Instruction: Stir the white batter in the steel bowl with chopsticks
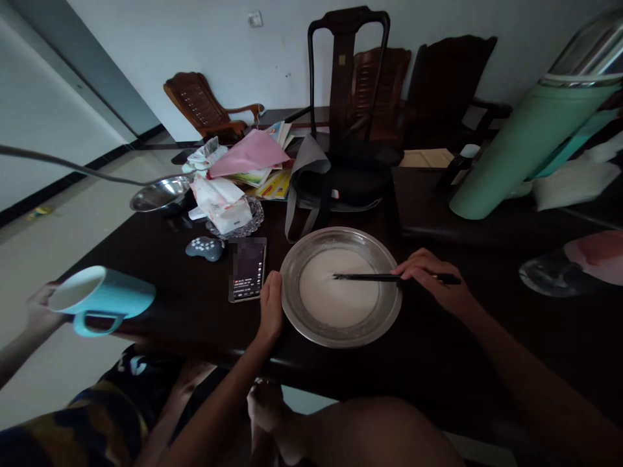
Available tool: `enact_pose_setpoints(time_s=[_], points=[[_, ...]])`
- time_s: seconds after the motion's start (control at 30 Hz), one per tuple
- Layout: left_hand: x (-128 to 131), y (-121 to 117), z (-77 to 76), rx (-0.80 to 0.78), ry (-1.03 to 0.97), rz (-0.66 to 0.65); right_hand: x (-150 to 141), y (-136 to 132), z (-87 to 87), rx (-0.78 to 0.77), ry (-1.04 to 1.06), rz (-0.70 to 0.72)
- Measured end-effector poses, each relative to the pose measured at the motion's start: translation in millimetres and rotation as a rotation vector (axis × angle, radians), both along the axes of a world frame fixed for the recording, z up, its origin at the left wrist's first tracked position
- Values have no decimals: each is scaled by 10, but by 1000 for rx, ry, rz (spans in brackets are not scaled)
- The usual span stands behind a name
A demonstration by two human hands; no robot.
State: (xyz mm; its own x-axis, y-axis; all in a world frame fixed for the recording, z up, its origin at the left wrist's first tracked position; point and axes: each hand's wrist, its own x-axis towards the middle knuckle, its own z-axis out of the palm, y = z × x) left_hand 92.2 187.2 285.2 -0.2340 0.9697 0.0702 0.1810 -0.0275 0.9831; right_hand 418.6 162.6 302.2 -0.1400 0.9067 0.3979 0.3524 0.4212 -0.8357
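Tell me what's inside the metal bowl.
The metal bowl holds a whitish mixture. The tips of dark chopsticks, held in the right hand, meet its surface. The mixture covers the bowl's bottom, so anything submerged cannot be seen.

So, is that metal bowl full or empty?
Neither, only partly filled: a pale mixture covers the bottom of the metal bowl, with bare wall showing above it. How deep, I cannot tell.

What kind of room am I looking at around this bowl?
Probably a home's dining or living room: carved wooden chairs stand by the wall, and the dark table holds household clutter, including a game controller and a green flask.
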Motion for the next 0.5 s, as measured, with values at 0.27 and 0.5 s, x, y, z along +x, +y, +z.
enact_pose_setpoints(time_s=[0.27, 0.5], points=[[-18, 3, -28, -17, -6, 23, 4, 6, -18, 5, 18, 23], [-10, 14, -47, -36, -56, 19, 7, -6, -1, -26, 75, -2]])
